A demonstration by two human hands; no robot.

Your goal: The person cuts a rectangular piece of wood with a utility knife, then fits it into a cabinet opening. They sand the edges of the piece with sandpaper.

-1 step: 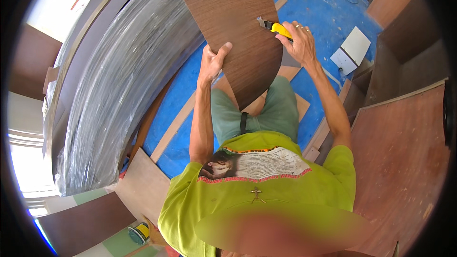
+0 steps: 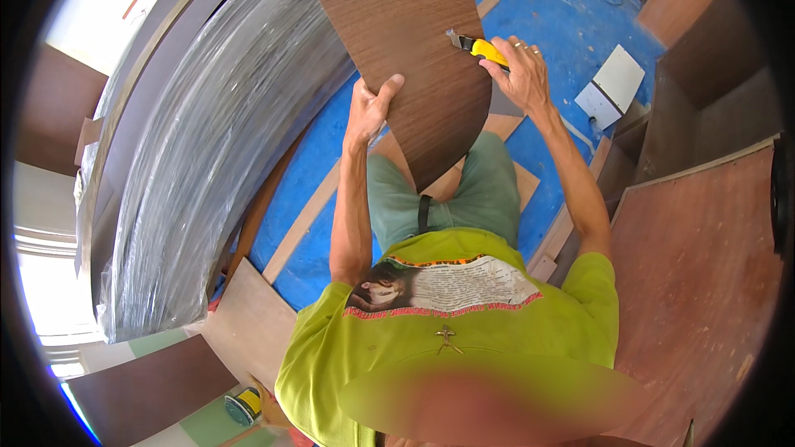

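Observation:
A dark brown wood-grain panel (image 2: 422, 8) with a curved right edge stands in front of me, its narrow lower end between my thighs. My left hand (image 2: 369, 109) grips its left edge, thumb lying on the face and the other fingers hidden behind. In my right hand (image 2: 522, 74) is a yellow and black utility knife (image 2: 489, 51). The knife points left across the panel's face near the right edge, and a bit of greyish residue shows at its tip. Whether the blade touches the panel I cannot tell.
Panels wrapped in clear plastic film (image 2: 207, 132) stand along the left. Blue sheeting (image 2: 530, 8) covers the floor, with wood strips (image 2: 302, 223) and a white box-like piece (image 2: 611, 87) on it. Brown cabinet parts (image 2: 704, 257) stand at right; a round tin (image 2: 243, 406) is at lower left.

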